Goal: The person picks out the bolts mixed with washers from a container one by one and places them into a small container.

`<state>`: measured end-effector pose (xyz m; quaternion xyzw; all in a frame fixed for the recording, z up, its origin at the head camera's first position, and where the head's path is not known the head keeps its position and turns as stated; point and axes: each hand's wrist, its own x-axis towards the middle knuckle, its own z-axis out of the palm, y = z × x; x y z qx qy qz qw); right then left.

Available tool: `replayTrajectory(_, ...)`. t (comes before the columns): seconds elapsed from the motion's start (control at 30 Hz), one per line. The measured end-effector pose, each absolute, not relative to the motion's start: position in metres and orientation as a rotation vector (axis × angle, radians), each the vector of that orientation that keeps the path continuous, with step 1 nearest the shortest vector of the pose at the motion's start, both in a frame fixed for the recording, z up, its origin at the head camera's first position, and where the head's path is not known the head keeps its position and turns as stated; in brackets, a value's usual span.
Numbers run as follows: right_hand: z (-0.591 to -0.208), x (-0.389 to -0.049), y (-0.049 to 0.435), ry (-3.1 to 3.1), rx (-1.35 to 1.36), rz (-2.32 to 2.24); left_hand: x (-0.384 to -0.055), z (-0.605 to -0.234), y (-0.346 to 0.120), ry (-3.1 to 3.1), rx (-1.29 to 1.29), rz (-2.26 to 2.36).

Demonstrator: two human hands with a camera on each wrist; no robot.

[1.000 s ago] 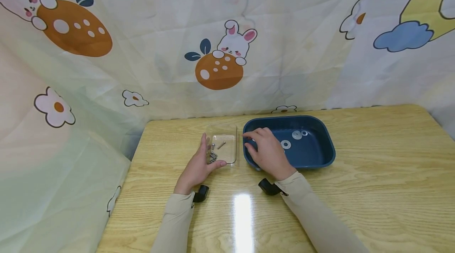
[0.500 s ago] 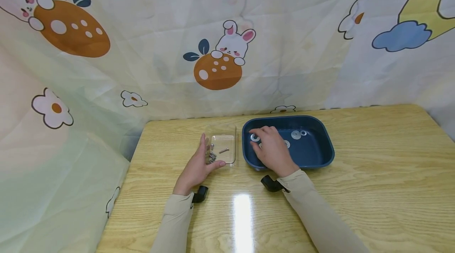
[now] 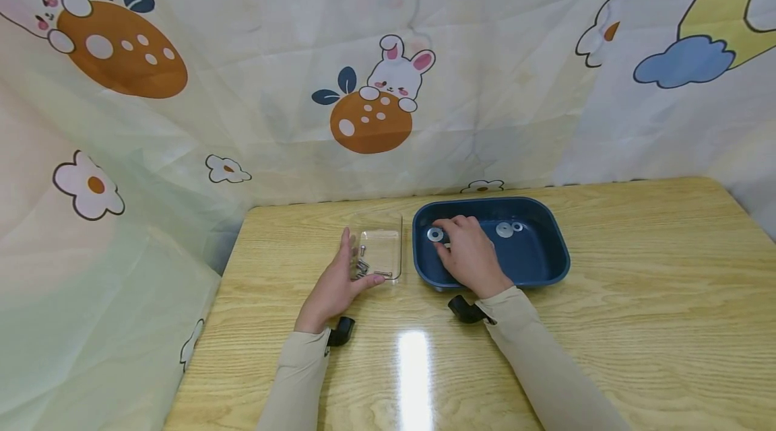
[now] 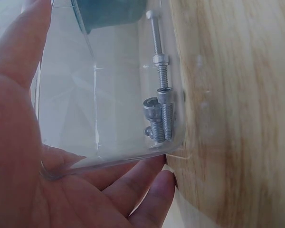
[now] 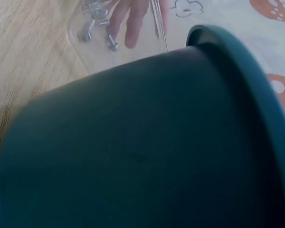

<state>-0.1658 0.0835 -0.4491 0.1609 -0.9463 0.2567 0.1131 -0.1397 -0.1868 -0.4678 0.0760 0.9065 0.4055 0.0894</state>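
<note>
In the head view my left hand [image 3: 336, 283] spans the near left corner of a clear plastic box [image 3: 381, 234], thumb along the near side and fingers along the left wall. Socket head bolts [image 4: 154, 114] lie inside it. A long bolt [image 3: 383, 274] is by the near wall, close to the thumb. My right hand [image 3: 469, 252] is inside the blue tray [image 3: 554, 276], thumb and forefinger apart beside a metal washer [image 3: 434, 234]. The washer lies flat at the tray's left end. Its own palm hides part of the tray floor.
Farther right in the tray lie a large washer [image 3: 504, 229] and a smaller washer [image 3: 517, 227]. Both containers stand side by side on a wooden table [image 3: 642, 296]. A printed curtain [image 3: 273, 114] hangs behind the table's far edge.
My right hand has moved from over the tray's left rim slightly right. The long bolt has rolled toward me in the clear box, to the near wall. My left hand keeps its place.
</note>
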Motion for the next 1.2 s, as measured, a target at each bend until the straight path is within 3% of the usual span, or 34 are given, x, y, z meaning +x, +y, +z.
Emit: replayTrajectory(1.2, -0.4518, -0.1714, 0.0881, -3.064, 0.330, 0.667, -0.1402, -0.4686, -0.1877, 2.687, 0.241, 1.208)
